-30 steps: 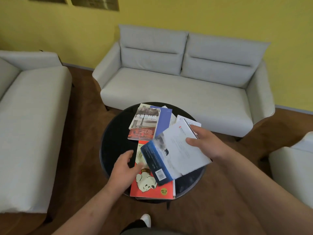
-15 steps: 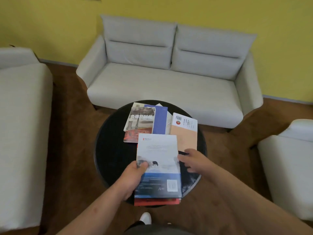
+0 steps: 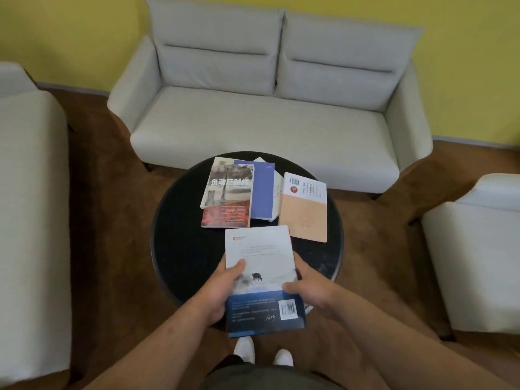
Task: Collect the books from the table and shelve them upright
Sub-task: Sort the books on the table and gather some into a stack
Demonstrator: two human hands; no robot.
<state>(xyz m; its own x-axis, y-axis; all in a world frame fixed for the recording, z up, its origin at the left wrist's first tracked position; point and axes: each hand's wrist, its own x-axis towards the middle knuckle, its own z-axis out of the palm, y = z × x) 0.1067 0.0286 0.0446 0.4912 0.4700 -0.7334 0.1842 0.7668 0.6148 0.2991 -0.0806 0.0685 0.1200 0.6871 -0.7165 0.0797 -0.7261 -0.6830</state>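
Observation:
A white and blue book [image 3: 263, 266] lies back cover up over the near edge of the round black table [image 3: 180, 243]. My left hand [image 3: 222, 291] grips its left edge, thumb on the cover. My right hand [image 3: 306, 288] holds its right edge. A red book seen earlier under it is hidden now. Further back lie a book with a tower photo and red band [image 3: 229, 197], a blue book [image 3: 263, 192] partly under it, a white book [image 3: 277, 184] poking out behind, and a peach book [image 3: 305, 212] on the right.
A grey two-seat sofa [image 3: 267, 108] stands behind the table against a yellow wall. Another sofa [image 3: 28, 206] fills the left side and an armchair [image 3: 478, 263] the right. Brown carpet surrounds the table. My white shoes [image 3: 261, 353] show below the book. No shelf is visible.
My right hand laid the white and blue book down over the red dog book and squared it. Both hands now grip the stack's sides, and it sits closer to me.

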